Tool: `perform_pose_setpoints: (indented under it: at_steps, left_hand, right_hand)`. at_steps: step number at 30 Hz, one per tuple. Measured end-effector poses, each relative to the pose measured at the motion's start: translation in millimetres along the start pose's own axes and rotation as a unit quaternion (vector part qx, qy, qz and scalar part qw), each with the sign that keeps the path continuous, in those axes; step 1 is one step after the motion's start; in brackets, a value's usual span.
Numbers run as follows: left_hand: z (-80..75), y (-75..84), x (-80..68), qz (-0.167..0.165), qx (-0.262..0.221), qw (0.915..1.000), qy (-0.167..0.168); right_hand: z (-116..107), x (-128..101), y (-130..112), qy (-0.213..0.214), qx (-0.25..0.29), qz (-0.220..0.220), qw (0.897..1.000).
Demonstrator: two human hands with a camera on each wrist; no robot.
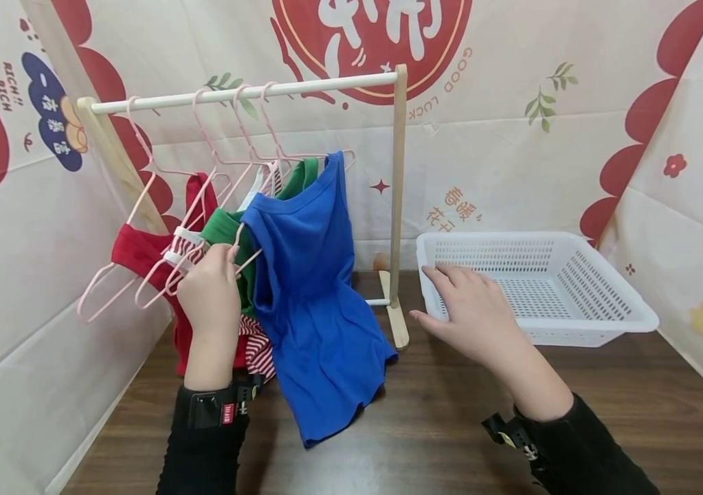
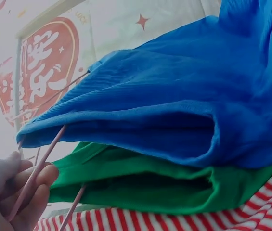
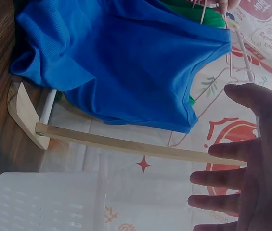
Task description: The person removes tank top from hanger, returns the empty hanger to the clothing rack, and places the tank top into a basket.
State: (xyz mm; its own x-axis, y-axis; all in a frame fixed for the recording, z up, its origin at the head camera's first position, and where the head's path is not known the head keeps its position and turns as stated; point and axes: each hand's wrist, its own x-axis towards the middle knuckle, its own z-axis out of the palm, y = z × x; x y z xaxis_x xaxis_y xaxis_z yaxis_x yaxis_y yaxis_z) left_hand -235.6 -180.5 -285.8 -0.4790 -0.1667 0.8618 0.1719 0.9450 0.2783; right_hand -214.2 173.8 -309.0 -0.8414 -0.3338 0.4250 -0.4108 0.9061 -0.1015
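Pink hanger [image 1: 246, 258] wire sits pinched in the left hand [image 1: 209, 295], carrying the blue top [image 1: 308, 275] on the rack [image 1: 246, 93]; right hand [image 1: 475, 316] hovers flat-fingered, holding nothing (by the basket [image 1: 635, 320]). I'd steady the cloth while lifting.

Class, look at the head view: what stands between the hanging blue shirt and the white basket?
In the head view, the rack's wooden right post and its foot stand between the blue shirt and the white basket; otherwise only bare tabletop.

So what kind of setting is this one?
Likely a staged tabletop laundry setup, not a real home: a miniature clothes rack and white basket stand on a wooden table, enclosed by printed backdrop sheets.
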Motion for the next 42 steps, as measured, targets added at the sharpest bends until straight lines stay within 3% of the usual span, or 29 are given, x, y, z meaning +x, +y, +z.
perform_pose_setpoints:
  at_steps: [7, 15, 24, 37, 42]
  left_hand:
    - [6.2, -0.2, -1.0, -0.005, -0.049, 0.9985, 0.024]
    - [2.8, 2.2, 3.7, -0.037, -0.117, 0.9918, 0.033]
    - [-16.2, 0.2, -2.2, -0.019, -0.132, 0.9894, 0.057]
    - [-42.6, -15.1, -4.1, -0.004, -0.142, 0.9885, 0.051]
    - [-53.1, -21.5, -8.5, -0.024, -0.175, 0.9837, 0.034]
  right_hand:
    - [1, 0, -5, -0.015, 0.000, 0.004, 1.000]
    - [-1, 1, -3, -0.017, 0.009, 0.006, 1.000]
    - [-8, 0, 6, 0.011, 0.027, -0.003, 1.000]
    - [-18, -1, 9, 0.049, 0.050, 0.010, 0.997]
    - [-21, -2, 9, 0.056, 0.049, 0.010, 0.997]
